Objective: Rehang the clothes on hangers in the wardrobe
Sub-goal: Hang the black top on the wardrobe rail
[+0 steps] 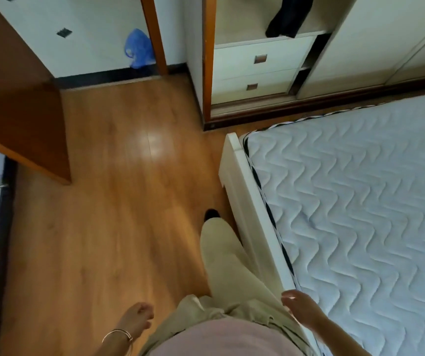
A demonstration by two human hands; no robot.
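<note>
The open wardrobe (265, 70) stands ahead at top centre, with white drawers below a shelf. A dark garment (288, 16) hangs down inside it, its hem resting on the shelf. No hanger shows. My left hand (137, 321) hangs by my hip at the bottom, fingers loosely curled, holding nothing, a bangle on the wrist. My right hand (301, 307) hangs at my right side over the bed's edge, fingers relaxed and empty. Both hands are far from the wardrobe.
A bare quilted mattress (360, 201) in a white bed frame (242, 191) fills the right side. An open brown door (24, 119) juts in at left. A blue plastic bag (139, 48) lies beyond the doorway. Wooden floor (119, 176) runs between door and bed.
</note>
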